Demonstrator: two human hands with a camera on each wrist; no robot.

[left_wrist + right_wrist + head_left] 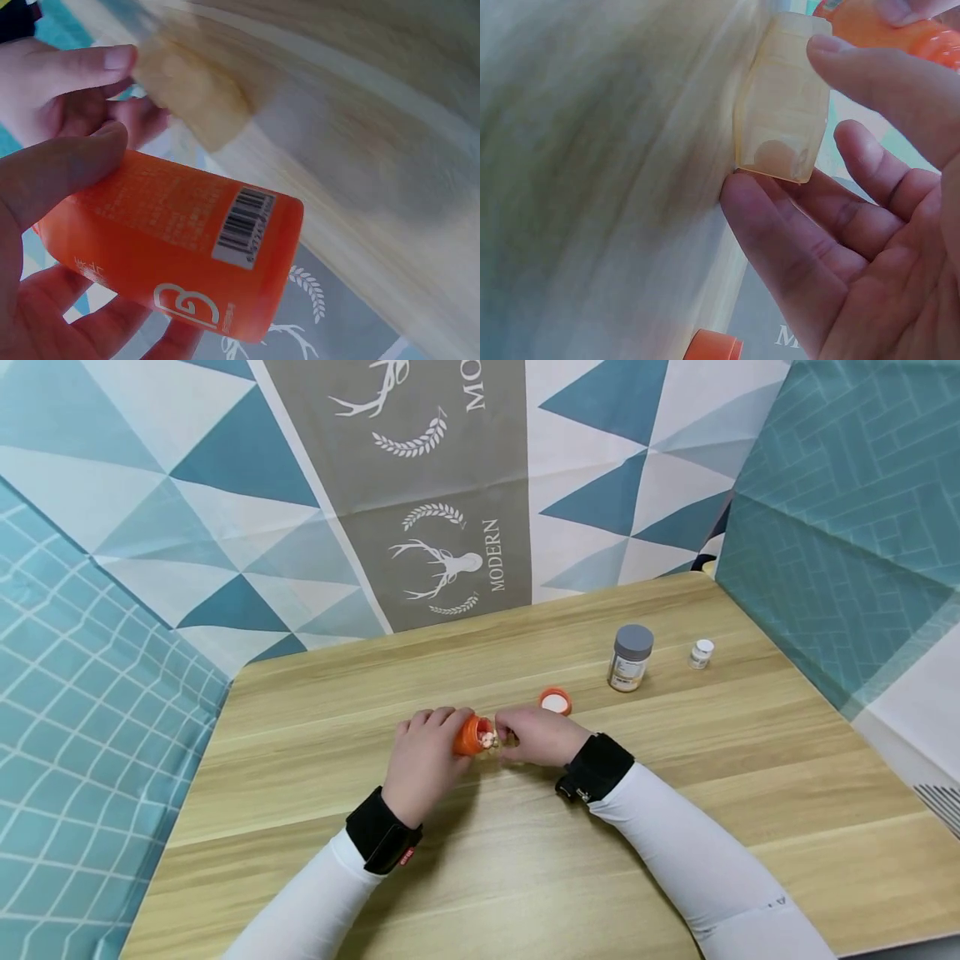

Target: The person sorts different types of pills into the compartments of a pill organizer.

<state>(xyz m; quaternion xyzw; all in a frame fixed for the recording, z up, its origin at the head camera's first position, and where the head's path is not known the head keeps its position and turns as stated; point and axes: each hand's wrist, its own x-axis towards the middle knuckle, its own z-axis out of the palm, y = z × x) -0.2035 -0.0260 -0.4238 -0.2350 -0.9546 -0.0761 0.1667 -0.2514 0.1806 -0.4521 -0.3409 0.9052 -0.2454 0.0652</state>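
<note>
An orange pill bottle [470,736] lies tipped on its side in the grip of my left hand [425,760], its mouth facing right. Pale pills [489,740] show at that mouth, and a barcode is printed on the side in the left wrist view. Right in front of it, my right hand [542,737] holds a small translucent yellowish pill box [784,97] between thumb and fingers, close over the table. One round pale tablet [775,157] shows inside the box's end. Just beyond the right hand, the orange cap [556,700] rests with its white inside up.
On the wooden table [300,793], a clear jar with a grey lid [631,657] stands at the back right. Farther right is a small white bottle [701,653]. Patterned cloth walls [225,510] rise along the back and both sides.
</note>
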